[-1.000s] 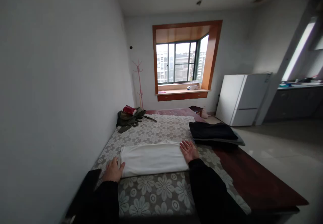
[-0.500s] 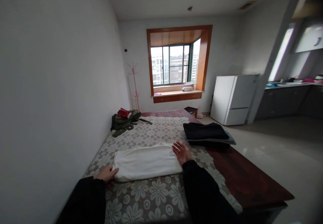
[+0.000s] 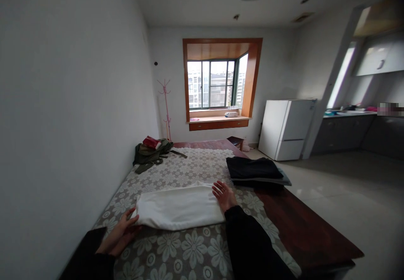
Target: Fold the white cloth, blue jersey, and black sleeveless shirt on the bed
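"What's the left hand (image 3: pixel 121 233) doing near the left edge of the table (image 3: pixel 309 225)?"

"Touching the left end of the folded white cloth (image 3: pixel 179 207); I can't tell whether it's pinching."

"And the cloth itself?"

"Lying flat on the floral tablecloth (image 3: pixel 193 248), toward the near edge, between both hands."

"The right hand (image 3: pixel 224 196)?"

"Loose, clasping nothing, at the cloth's right end. Past it, dark folded clothes (image 3: pixel 254 168) sit by the table's right edge."
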Action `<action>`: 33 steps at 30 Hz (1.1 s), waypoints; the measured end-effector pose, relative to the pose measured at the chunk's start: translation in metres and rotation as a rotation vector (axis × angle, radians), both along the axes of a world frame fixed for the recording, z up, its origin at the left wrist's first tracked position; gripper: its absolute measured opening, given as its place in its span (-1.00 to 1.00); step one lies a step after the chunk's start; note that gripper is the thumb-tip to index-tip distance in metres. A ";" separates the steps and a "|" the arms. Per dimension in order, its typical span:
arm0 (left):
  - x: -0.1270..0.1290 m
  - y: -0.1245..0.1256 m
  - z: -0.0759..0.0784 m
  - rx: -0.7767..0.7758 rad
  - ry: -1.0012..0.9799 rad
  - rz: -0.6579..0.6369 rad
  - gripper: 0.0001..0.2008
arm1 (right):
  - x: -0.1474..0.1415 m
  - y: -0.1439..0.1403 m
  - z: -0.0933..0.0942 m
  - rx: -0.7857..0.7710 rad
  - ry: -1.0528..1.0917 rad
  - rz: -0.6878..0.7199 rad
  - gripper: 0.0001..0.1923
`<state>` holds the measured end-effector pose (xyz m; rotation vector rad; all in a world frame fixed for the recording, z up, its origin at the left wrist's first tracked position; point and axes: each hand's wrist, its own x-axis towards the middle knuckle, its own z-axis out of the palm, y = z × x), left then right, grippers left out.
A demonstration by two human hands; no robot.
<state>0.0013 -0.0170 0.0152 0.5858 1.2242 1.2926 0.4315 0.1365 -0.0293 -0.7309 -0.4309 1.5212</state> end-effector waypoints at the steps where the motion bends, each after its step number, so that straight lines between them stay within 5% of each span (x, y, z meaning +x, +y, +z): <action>1: -0.002 -0.001 0.000 0.007 -0.024 -0.036 -0.01 | 0.000 0.000 -0.001 0.013 -0.021 0.004 -0.77; 4: -0.010 0.003 0.000 0.042 0.022 -0.127 0.10 | 0.001 0.002 -0.006 0.059 -0.093 0.010 -0.73; 9: -0.015 0.028 0.004 0.019 0.192 -0.306 -0.22 | 0.001 0.007 -0.012 0.091 -0.109 0.017 -0.70; 13: -0.010 0.039 0.008 0.064 0.484 -0.324 -0.39 | 0.002 0.001 -0.006 0.089 -0.145 0.017 -0.70; 16: -0.008 0.039 0.009 0.058 0.655 -0.318 -0.31 | 0.001 -0.008 0.006 0.095 -0.156 0.057 -0.69; 22: -0.023 0.039 0.007 0.071 0.858 -0.278 -0.02 | -0.004 -0.027 0.030 0.223 -0.026 0.451 -0.48; 27: -0.053 0.042 0.011 0.098 0.886 -0.272 0.02 | -0.015 -0.038 0.027 0.161 -0.125 0.789 -0.32; 33: -0.063 0.039 0.026 0.089 0.930 -0.253 -0.03 | -0.023 -0.036 0.012 0.079 -0.183 0.827 -0.31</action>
